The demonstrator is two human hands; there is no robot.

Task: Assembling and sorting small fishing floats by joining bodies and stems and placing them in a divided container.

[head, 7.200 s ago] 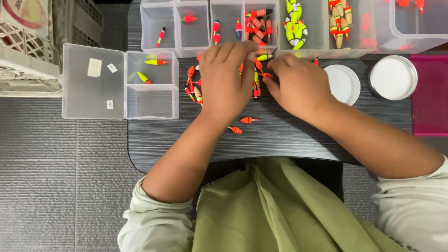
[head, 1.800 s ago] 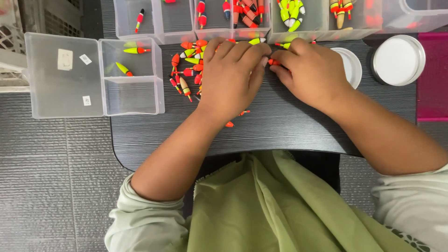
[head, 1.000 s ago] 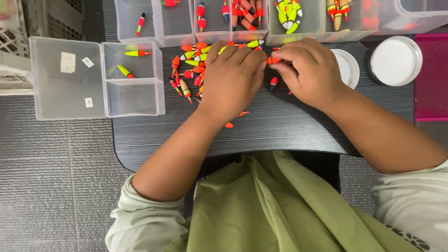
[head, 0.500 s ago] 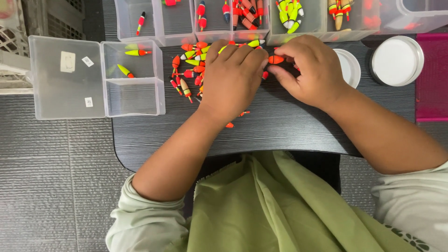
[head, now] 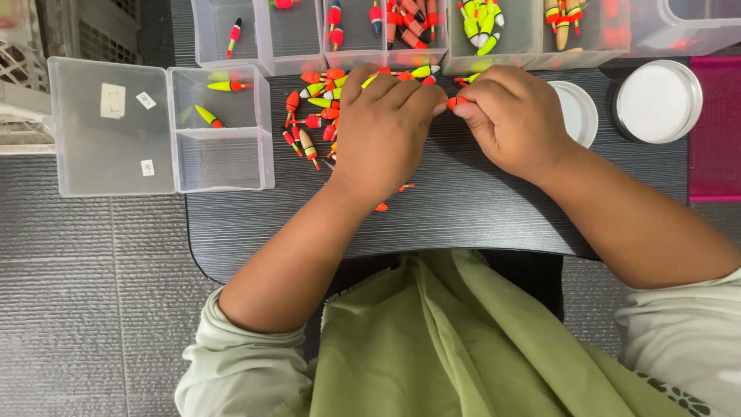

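My left hand [head: 382, 131] lies palm down on the dark table [head: 463, 216], fingers stretched over a pile of orange, red and yellow fishing floats [head: 312, 116]. My right hand [head: 513, 116] pinches a small orange float [head: 457, 101] between thumb and fingertips. That float touches the left hand's fingertips. A few floats [head: 390, 197] peek out near the left wrist. What lies under the left palm is hidden.
A small clear box [head: 220, 154] with its lid open sits at the left and holds two yellow floats [head: 218, 99]. A long clear divided organizer [head: 301, 46] with sorted floats runs along the far edge. Two white round lids [head: 656, 100] and a magenta item [head: 714, 123] sit at the right, a white crate [head: 15, 85] at far left.
My right hand has lifted an orange float out of the pile and holds it at the left fingertips. The left hand has stayed over the pile.
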